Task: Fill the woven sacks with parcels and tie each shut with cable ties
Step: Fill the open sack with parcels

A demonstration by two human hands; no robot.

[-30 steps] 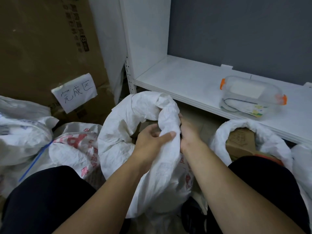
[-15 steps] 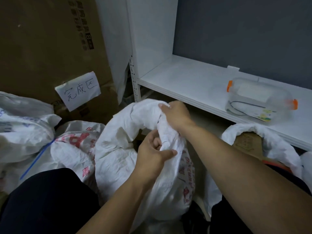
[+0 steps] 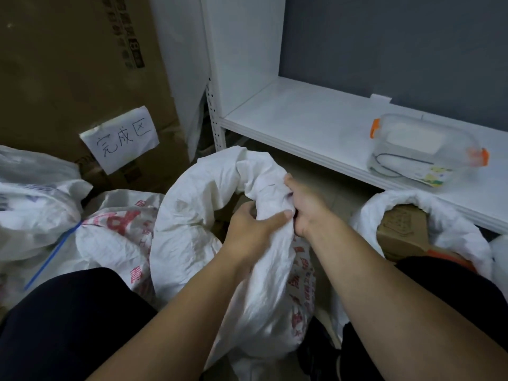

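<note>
Far left: a tied-off white woven sack slumped on the floor, neck cinched with a blue cable tie trailing down toward the near side. Right beside it, touching, another white woven sack with red print. Behind both, a big brown cardboard box with a white paper sign with handwritten characters stuck on its lower part.

Dead centre, between two dark-trousered knees: the open white woven sack with red lettering, mouth rolled down into a fat rim, something brown just visible inside. Left hand curled round the gathered fabric at the rim's right side, thumb stretched across the outside, fingers tucked into the opening. Right hand just beside it, nearly touching, fingers curled and clamped onto the same bunched fabric slightly farther back.

Farther right: a white metal shelf running off to the far right, with a clear plastic lidded container with orange clips lying on it, dark cable ties coiled inside by the looks of it. Below the shelf edge, near right, a third white woven sack with rolled rim open and a brown cardboard parcel sitting in it.
</note>
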